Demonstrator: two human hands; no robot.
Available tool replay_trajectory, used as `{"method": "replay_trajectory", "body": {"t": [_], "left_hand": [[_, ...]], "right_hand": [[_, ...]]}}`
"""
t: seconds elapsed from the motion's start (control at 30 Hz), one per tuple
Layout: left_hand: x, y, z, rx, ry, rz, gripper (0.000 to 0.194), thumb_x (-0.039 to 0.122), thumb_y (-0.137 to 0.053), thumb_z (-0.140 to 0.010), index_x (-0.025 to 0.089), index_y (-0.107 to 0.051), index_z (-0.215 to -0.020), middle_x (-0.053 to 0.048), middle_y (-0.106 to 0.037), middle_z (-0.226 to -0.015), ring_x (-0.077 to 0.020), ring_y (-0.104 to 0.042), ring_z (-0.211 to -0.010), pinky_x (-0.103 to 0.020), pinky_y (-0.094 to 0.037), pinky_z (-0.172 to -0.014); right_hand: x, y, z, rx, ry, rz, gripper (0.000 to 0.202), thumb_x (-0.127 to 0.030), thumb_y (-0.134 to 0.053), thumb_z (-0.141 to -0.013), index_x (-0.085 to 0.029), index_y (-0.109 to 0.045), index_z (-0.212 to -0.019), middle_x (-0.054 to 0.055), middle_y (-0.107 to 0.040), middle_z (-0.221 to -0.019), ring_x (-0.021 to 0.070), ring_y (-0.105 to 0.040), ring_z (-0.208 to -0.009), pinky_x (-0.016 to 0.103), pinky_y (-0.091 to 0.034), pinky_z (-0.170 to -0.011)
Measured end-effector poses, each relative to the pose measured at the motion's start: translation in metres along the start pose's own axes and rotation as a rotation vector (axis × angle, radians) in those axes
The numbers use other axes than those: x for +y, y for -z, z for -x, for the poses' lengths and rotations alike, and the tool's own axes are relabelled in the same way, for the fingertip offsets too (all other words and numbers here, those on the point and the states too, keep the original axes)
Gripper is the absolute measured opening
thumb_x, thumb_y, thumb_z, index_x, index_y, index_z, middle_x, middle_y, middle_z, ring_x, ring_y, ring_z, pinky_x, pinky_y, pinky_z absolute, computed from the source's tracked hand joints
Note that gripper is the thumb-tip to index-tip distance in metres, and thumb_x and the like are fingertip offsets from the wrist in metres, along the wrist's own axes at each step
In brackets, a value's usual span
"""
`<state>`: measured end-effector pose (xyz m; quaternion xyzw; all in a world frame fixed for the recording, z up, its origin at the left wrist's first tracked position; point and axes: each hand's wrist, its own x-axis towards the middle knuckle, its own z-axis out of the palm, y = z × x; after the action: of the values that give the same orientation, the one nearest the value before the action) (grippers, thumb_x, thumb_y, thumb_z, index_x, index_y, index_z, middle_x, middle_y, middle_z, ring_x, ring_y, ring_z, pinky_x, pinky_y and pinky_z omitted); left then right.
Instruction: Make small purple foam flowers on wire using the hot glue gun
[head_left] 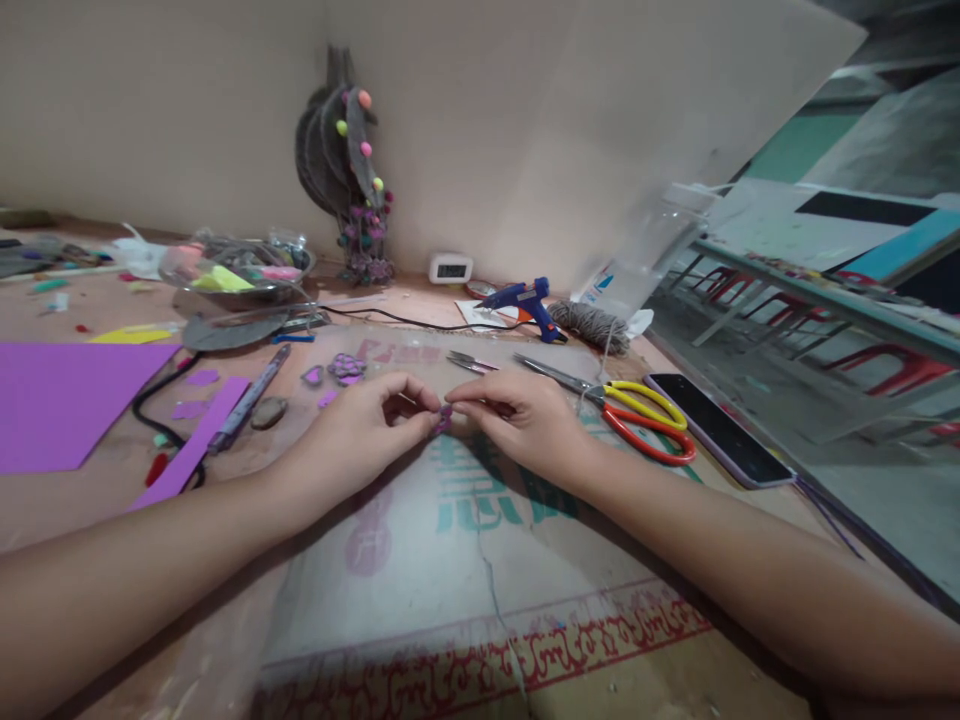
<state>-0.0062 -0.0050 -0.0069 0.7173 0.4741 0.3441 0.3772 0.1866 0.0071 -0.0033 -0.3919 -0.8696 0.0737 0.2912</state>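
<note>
My left hand (390,415) and my right hand (521,415) meet over the middle of the work surface. Thumbs and forefingers of both pinch a small purple piece (444,420), mostly covered by the fingertips. Beyond my left hand lie a purple flower shape with grey outlines (346,368) and a small heart-shaped piece edged in grey (312,376). Small tweezers or snips (471,362) rest just past my right hand. Scissors (645,420) with one yellow and one red handle lie to its right.
A printed plastic sheet (360,620) covers the table's middle. Purple foam sheet (75,405), a purple strip (191,445) and a pen (251,400) lie left. A blue glue gun (529,300), grey yarn (589,325) and a clock (451,268) stand behind; a phone (716,428) lies right.
</note>
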Motion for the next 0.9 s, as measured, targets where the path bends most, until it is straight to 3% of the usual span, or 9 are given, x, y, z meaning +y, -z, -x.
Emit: {"method": "replay_trajectory", "body": {"t": [0.3,0.53,0.67,0.8,0.9], "left_hand": [[-0.002,-0.001,0.0,-0.002,-0.044,0.014,0.009,0.025,-0.057,-0.077,0.018,-0.059,-0.082,0.0,-0.062,-0.078,-0.0142,-0.058,-0.072,-0.025,-0.045,-0.064],[-0.001,0.0,0.0,0.017,-0.042,-0.016,0.008,0.026,-0.056,-0.078,0.019,-0.057,-0.081,0.001,-0.06,-0.076,-0.0133,-0.056,-0.07,-0.024,-0.044,-0.062],[-0.004,0.0,-0.001,0.023,-0.046,0.031,0.009,0.028,-0.056,-0.079,0.02,-0.056,-0.083,0.001,-0.059,-0.078,-0.0128,-0.055,-0.071,-0.023,-0.044,-0.063],[-0.005,0.0,-0.001,0.02,-0.041,0.098,0.007,0.025,-0.055,-0.079,0.019,-0.054,-0.083,0.001,-0.059,-0.079,-0.0133,-0.056,-0.072,-0.024,-0.044,-0.063],[-0.003,0.0,-0.002,0.029,-0.035,0.115,0.007,0.023,-0.054,-0.079,0.019,-0.054,-0.084,0.0,-0.059,-0.08,-0.014,-0.056,-0.075,-0.026,-0.045,-0.066]], "right_hand": [[0.0,0.001,0.001,-0.007,-0.021,-0.04,0.02,-0.026,-0.051,-0.087,-0.018,-0.068,-0.091,0.003,-0.07,-0.083,0.0116,-0.06,-0.071,0.022,-0.043,-0.066],[-0.001,-0.001,0.001,-0.005,-0.122,-0.074,0.018,-0.029,-0.053,-0.085,-0.017,-0.067,-0.085,0.001,-0.066,-0.073,0.0094,-0.053,-0.06,0.021,-0.039,-0.058],[-0.004,0.0,0.0,-0.033,-0.173,-0.155,0.02,-0.03,-0.051,-0.086,-0.017,-0.067,-0.085,0.001,-0.067,-0.075,0.0102,-0.056,-0.064,0.021,-0.041,-0.061],[-0.009,0.002,-0.002,-0.039,-0.196,-0.225,0.022,-0.026,-0.047,-0.087,-0.018,-0.067,-0.09,0.002,-0.068,-0.084,0.0127,-0.06,-0.076,0.025,-0.043,-0.071],[-0.013,0.004,-0.003,-0.072,-0.29,-0.312,0.024,-0.021,-0.045,-0.087,-0.016,-0.065,-0.099,0.002,-0.063,-0.072,0.012,-0.057,-0.068,0.025,-0.042,-0.065]]}}
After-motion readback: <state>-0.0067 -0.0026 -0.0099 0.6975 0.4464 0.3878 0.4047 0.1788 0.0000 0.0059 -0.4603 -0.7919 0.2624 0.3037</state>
